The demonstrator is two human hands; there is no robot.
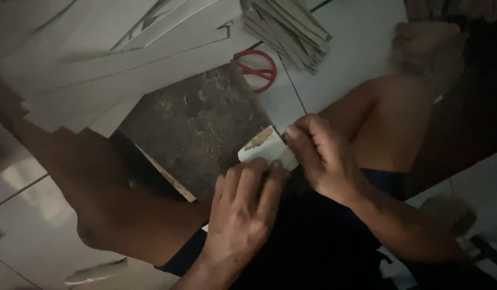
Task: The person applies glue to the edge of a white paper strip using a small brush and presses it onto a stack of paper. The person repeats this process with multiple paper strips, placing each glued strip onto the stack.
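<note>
1. Nearest the camera, the left hand (243, 207) presses flat, fingers together, on the lower edge of a small white paper piece (267, 150).
2. Just beside it, the right hand (323, 158) pinches the piece's right edge, thumb and fingers closed on it.
3. Under the piece lies a dark, stained board (194, 118), resting across the person's lap.
4. Beyond the board, red-handled scissors (257, 70) lie on the white tiled floor (361, 48).
5. Farthest off, grey cardboard strips (125, 59) fan out at left, and a folded stack (288, 29) sits near the scissors.
</note>
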